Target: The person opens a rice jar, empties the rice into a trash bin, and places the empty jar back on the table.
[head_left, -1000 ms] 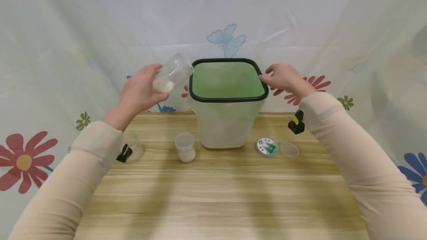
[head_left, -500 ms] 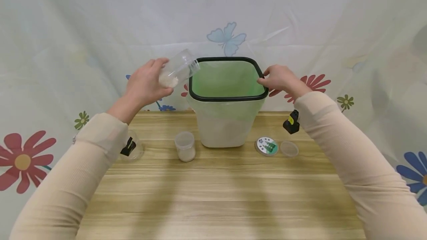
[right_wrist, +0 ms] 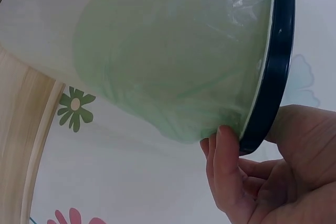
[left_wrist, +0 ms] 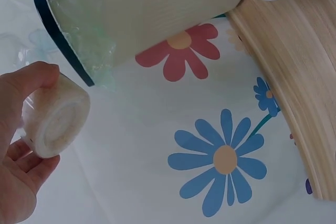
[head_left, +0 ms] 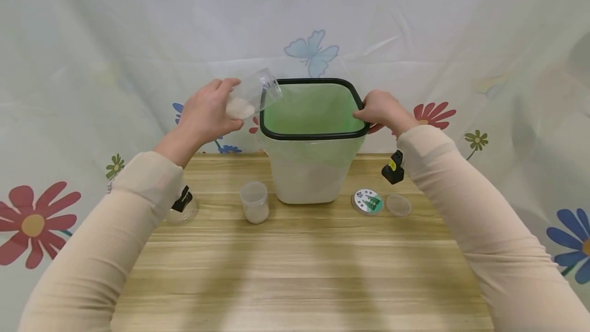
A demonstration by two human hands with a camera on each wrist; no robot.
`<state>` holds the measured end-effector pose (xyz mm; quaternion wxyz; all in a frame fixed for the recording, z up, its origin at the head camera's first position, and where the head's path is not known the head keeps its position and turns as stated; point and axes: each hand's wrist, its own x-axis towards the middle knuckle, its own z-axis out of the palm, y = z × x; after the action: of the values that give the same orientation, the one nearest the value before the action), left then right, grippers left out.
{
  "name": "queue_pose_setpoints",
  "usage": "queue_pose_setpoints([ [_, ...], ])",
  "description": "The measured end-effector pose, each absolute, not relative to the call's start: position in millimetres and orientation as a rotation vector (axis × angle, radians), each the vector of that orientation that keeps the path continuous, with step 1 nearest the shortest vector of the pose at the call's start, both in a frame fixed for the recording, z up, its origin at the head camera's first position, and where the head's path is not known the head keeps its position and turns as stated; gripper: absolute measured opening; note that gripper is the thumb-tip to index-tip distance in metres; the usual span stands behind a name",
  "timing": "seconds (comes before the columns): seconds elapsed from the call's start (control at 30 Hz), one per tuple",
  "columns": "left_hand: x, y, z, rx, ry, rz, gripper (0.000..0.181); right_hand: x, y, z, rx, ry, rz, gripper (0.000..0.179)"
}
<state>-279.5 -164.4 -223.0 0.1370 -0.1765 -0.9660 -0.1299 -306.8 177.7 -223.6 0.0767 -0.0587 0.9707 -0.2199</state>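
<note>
My left hand [head_left: 208, 111] grips a clear plastic jar [head_left: 253, 94] by its lower end. The jar tilts, its mouth over the left rim of a white trash can [head_left: 306, 178], and white powdery or grainy stuff [head_left: 240, 109] lies in its bottom end. In the left wrist view the jar's base [left_wrist: 60, 124] faces the camera. A green bag lines the can [right_wrist: 157, 56], held under a black rim ring [head_left: 315, 136]. My right hand [head_left: 384, 111] holds the right side of that rim, thumb inside and fingers outside.
A second clear jar [head_left: 255, 203] with white contents stands left of the can. A round lid [head_left: 367, 202] with a green print and a clear disc [head_left: 398, 205] lie to the right. Another clear jar [head_left: 184, 214] stands partly behind the left sleeve. A flowered sheet [head_left: 207, 24] hangs behind the table.
My left hand has moved right with the jar, bringing its mouth over the can's rim and tipping it further. My right hand has moved left and taken hold of the rim.
</note>
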Motion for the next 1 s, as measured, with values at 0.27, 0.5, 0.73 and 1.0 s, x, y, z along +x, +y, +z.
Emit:
queue_pose_setpoints([
  [0.27, -280, -159, -219, -0.557, -2.788, -0.326, 0.079, -306, 176, -223, -0.140, 2.897, -0.681, 0.022],
  [0.5, -281, -155, -215, -0.586, -2.808, -0.256, 0.078, -307, 175, -224, -0.100, 2.886, -0.690, 0.018],
  [0.73, -281, -152, -211, -0.591, -2.825, -0.221, 0.077, -307, 174, -224, -0.076, 2.877, -0.712, 0.017],
  [1.0, -282, -150, -208, -0.623, -2.790, -0.195, 0.076, -308, 174, -225, -0.054, 2.857, -0.753, 0.017],
])
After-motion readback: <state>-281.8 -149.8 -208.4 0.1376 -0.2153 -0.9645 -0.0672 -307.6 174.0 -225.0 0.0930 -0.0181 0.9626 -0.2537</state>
